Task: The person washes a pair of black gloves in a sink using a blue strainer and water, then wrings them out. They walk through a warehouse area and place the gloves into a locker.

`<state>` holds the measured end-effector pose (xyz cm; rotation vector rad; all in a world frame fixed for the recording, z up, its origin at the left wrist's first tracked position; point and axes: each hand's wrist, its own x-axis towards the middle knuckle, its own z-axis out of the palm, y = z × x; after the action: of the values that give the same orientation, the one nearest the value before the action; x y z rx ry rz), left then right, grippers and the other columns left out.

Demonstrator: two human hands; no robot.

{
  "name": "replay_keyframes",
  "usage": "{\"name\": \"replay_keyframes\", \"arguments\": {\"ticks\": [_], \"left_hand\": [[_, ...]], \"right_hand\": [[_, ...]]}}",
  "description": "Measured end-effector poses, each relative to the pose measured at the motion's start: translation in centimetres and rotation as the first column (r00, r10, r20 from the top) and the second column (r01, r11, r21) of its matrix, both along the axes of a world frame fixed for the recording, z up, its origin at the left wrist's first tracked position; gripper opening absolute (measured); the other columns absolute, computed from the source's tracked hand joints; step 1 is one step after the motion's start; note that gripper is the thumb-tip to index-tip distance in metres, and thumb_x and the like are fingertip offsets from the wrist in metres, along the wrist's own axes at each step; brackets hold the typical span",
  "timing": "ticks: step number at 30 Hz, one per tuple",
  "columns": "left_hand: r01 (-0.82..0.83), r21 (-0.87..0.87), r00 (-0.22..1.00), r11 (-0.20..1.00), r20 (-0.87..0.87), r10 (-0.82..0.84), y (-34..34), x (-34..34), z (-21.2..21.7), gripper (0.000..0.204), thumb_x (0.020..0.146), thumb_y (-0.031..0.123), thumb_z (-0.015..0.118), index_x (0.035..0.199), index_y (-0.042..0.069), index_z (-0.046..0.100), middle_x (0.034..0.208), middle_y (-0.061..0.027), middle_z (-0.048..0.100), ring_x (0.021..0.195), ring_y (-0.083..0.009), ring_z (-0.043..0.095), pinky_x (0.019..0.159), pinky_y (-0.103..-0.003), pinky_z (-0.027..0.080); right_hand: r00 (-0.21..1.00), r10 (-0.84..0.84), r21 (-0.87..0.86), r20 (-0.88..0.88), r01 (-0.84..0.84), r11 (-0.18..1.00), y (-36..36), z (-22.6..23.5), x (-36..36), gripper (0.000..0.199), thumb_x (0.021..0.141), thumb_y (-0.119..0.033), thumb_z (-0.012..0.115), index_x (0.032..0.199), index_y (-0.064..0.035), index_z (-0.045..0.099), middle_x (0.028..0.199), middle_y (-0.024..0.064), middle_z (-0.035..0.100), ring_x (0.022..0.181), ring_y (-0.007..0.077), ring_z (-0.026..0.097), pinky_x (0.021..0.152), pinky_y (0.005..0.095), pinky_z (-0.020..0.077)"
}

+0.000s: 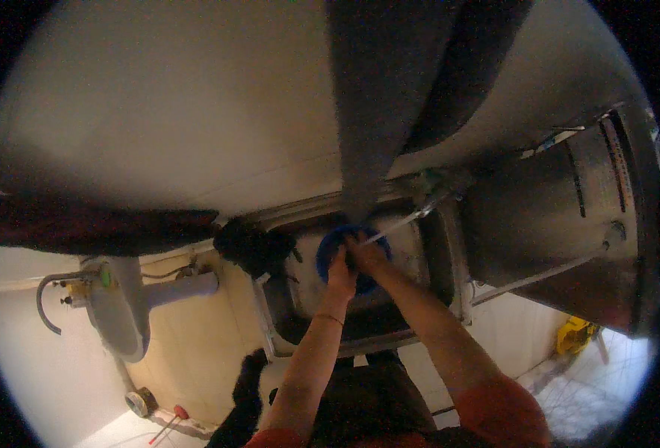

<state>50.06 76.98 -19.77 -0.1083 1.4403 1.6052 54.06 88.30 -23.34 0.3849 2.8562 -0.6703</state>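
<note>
My left hand point(341, 270) and my right hand point(369, 256) meet over a round blue basin point(323, 256) inside a metal sink point(438, 254). The fingers of both hands are bent inward and close together. Something dark shows between them, too dim and blurred to name. From the faucet point(442, 196) at the sink's back right, a thin pale line slants down to my right hand; whether it is spout or water I cannot tell. My palms and part of the basin's inside are hidden.
A black bundle point(251, 246) hangs over the sink's left corner. Farther left is a white washbasin point(124, 313), with a red plunger point(180, 412) on the floor below. A large metal cabinet point(539, 201) borders the sink's right side. Something yellow point(575, 336) sits at lower right.
</note>
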Motion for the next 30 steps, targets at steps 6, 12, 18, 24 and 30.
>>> {"name": "replay_keyframes", "arguments": {"ticks": [6, 12, 18, 24, 30], "left_hand": [[-0.372, 0.273, 0.755, 0.887, 0.645, 0.118, 0.0, -0.2, 3.2, 0.062, 0.093, 0.054, 0.034, 0.142, 0.015, 0.029, 0.146, -0.0072, 0.028, 0.134, -0.0270, 0.025, 0.108, -0.050, 0.021], [-0.421, 0.391, 0.784, 0.818, 0.610, 0.112, 0.4, -0.5, 5.0, 0.052, 0.092, 0.051, 0.038, 0.127, 0.013, 0.046, 0.132, -0.0079, 0.045, 0.119, -0.0245, 0.043, 0.098, -0.043, 0.034], [-0.399, 0.298, 0.771, 0.867, 0.621, 0.141, -1.0, -0.2, 8.1, 0.050, 0.091, 0.047, 0.045, 0.123, 0.009, 0.048, 0.128, -0.0095, 0.048, 0.114, -0.0245, 0.045, 0.094, -0.040, 0.036], [-0.198, 0.083, 0.922, 0.977, 0.354, 0.157, -0.3, -0.8, 10.3, 0.048, 0.089, 0.042, 0.052, 0.120, 0.006, 0.050, 0.123, -0.0110, 0.051, 0.110, -0.0245, 0.048, 0.091, -0.037, 0.039], [0.190, -0.288, 0.901, 0.939, -0.328, -0.283, 2.5, -3.2, 10.4, 0.047, 0.087, 0.038, 0.059, 0.116, 0.002, 0.052, 0.119, -0.0125, 0.054, 0.106, -0.0245, 0.051, 0.088, -0.035, 0.042]], "right_hand": [[0.970, -0.213, -0.001, 0.114, 0.214, 0.977, 1.8, -0.1, -0.8, 0.031, 0.087, -0.021, 0.050, 0.114, -0.0080, 0.056, 0.125, 0.0190, 0.049, 0.107, 0.0362, 0.054, 0.088, 0.0441, 0.0455], [0.881, -0.460, -0.594, 0.106, 0.427, 0.681, -1.9, 5.3, -0.2, 0.033, 0.083, -0.030, 0.060, 0.104, -0.0053, 0.058, 0.106, 0.0202, 0.061, 0.097, 0.0366, 0.059, 0.082, 0.0438, 0.0466], [0.848, -0.470, -0.462, -0.245, 0.324, 0.825, -6.2, 16.8, 2.3, 0.029, 0.079, -0.030, 0.064, 0.096, -0.0070, 0.059, 0.091, 0.0169, 0.064, 0.076, 0.0360, 0.062, 0.063, 0.0432, 0.0506], [0.735, -0.419, -0.191, -0.533, 0.378, 0.906, -6.5, 16.0, 1.3, 0.030, 0.079, -0.031, 0.060, 0.094, -0.0053, 0.058, 0.082, 0.0160, 0.062, 0.062, 0.0287, 0.061, 0.051, 0.0400, 0.0502], [0.807, -0.588, -0.143, -0.054, 0.576, 0.804, -0.5, 11.0, -0.6, 0.024, 0.081, -0.025, 0.056, 0.097, -0.0070, 0.059, 0.083, 0.0162, 0.063, 0.061, 0.0333, 0.061, 0.054, 0.0419, 0.0511]]}}
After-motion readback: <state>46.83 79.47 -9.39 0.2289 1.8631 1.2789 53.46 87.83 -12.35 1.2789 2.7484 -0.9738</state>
